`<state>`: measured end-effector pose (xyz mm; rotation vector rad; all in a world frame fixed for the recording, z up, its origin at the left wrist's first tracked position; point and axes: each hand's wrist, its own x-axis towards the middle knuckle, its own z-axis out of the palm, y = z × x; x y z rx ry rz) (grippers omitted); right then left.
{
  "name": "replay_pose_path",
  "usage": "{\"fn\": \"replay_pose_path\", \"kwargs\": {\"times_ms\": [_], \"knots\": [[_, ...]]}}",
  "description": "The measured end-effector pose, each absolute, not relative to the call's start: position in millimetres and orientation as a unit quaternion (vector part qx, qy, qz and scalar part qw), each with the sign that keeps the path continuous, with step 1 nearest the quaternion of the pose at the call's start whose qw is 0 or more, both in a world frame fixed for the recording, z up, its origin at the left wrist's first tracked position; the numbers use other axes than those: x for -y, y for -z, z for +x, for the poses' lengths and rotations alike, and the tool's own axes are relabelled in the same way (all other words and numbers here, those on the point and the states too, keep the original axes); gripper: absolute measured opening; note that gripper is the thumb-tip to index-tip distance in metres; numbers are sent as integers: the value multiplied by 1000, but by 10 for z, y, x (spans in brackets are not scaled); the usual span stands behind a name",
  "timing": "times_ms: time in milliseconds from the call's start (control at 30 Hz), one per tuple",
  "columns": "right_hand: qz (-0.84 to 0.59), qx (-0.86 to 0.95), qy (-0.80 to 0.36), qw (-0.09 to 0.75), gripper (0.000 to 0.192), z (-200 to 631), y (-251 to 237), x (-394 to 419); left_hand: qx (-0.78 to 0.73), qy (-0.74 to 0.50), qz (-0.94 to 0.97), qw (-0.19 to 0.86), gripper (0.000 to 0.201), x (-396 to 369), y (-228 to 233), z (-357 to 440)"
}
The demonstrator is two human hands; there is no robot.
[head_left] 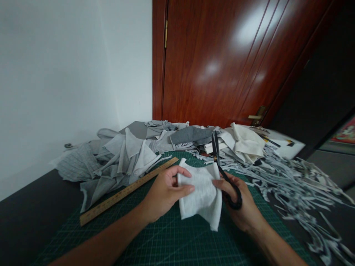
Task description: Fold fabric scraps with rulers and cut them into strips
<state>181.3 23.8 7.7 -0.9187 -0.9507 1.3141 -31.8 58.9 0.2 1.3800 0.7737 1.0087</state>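
A pale grey piece of fabric (200, 190) with curled edges is stretched between my two hands above the green cutting mat (166, 236). My left hand (169, 190) pinches its left side between thumb and fingers. On the other side, my right hand (238, 197) grips the fabric's right edge and also carries black-handled scissors (215, 151). The scissors' blades point up and away from me, slightly apart at the tips. Some fingers of my right hand are hidden behind the fabric and the handles.
A wooden ruler (127, 190) lies slantwise on the mat's left. Beyond it is a heap of grey fabric pieces (122, 151). Many thin fabric strips (288, 184) spread over the right side, near a cream cloth (246, 142). Behind the table stand a white wall and a brown door (210, 74).
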Motion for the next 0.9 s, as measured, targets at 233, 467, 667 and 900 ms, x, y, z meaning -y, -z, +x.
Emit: {"fn": "replay_pose_path", "kwargs": {"times_ms": [233, 467, 667, 900], "knots": [[-405, 405, -552, 606, 36, 1920, -101, -276, -298, -358, 598, 652, 75, -617, -45, -400], [-419, 400, -535, 615, 35, 2068, -141, -315, -262, -330, 585, 693, 82, -614, -20, -423], [-441, 399, -519, 614, 38, 2117, -87, -358, -275, -330, 573, 698, 89, -583, -16, -384], [-480, 411, -480, 609, 39, 2128, -66, -385, -266, -332, 575, 698, 102, -555, -52, -390]]}}
